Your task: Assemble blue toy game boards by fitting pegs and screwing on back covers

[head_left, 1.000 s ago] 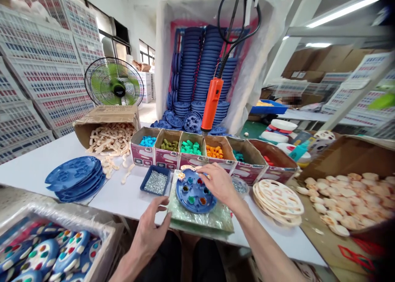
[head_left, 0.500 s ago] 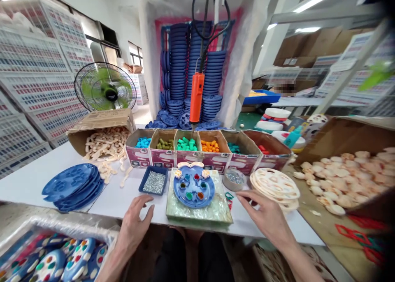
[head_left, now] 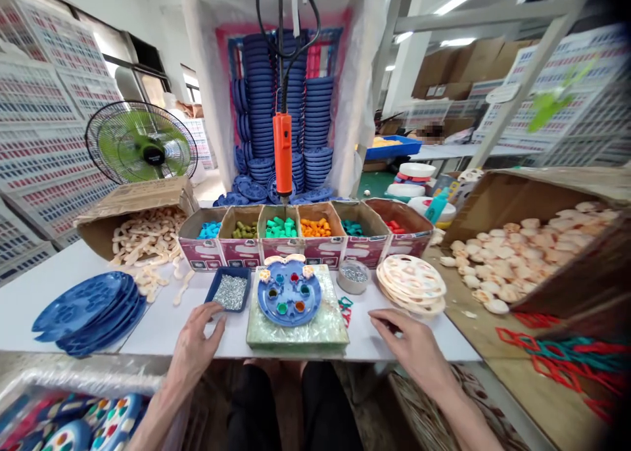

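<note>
A round blue plate (head_left: 289, 309) with small coloured cups lies on the green plastic-wrapped block (head_left: 297, 338). My left hand (head_left: 197, 336) hovers at the table edge below the dark blue tray of screws (head_left: 229, 289), its fingers apart and nothing in it. To the right of the block, my right hand (head_left: 407, 339) is held over the white table with fingers spread, also without anything in it. Near it are the stack of cream discs (head_left: 411, 281), the round dish of screws (head_left: 353, 277) and small red and green pieces (head_left: 346, 311).
An orange electric screwdriver (head_left: 282, 154) hangs over the row of open boxes (head_left: 277, 248) holding coloured parts. Blue plates (head_left: 89, 309) are stacked at left. Cardboard boxes with cream parts stand on both sides, and a crate of finished pieces (head_left: 98, 425) is low at left.
The view has turned right, so most things appear farther left. My right hand is now farther from the block and the round dish. Both hands remain open.
</note>
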{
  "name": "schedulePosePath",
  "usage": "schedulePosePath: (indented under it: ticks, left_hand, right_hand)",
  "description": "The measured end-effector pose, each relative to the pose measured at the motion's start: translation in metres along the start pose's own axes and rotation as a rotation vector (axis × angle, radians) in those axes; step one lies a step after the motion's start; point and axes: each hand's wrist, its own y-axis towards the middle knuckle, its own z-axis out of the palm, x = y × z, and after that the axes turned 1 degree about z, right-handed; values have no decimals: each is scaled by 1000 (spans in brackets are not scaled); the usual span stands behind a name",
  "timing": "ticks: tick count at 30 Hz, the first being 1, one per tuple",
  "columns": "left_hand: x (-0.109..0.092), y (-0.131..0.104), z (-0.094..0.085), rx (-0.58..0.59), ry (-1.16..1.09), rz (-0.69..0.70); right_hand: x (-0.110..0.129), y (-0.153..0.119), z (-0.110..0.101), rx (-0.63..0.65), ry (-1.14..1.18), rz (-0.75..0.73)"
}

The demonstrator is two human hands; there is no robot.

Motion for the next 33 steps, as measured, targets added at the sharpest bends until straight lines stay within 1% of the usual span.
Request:
schedulePosePath:
  ticks: [3,6,10,12,16,21,24,27,30,33]
  left_hand:
    - [7,8,2,2,16,18]
    - [12,13,6,7,26,26]
    - [15,15,12,8,33,34]
    - [17,13,14,6,33,36]
    - [20,9,17,1,27,39]
    - [19,9,15,-4,33,56]
    - [19,10,14,-18,49,92]
    - [16,10,14,-30,44,91]
    - [10,8,13,-15,46,88]
    - [7,7,12,-14,51,114]
  right_hand:
    - [-2,15,4,68,-59,-36]
    - [0,30,12,162,-147,-71]
    - [8,43,20,315,-216,-116]
    - [10,47,20,352,-225,-123]
    - [9,48,14,376,-230,-146]
    - [8,47,12,395,-213,-203]
    - [8,47,14,383,-202,-230]
    - [6,45,16,354,-191,-240]
    - [0,39,16,331,-178,-258]
    - [-3,34,15,315,-183,-281]
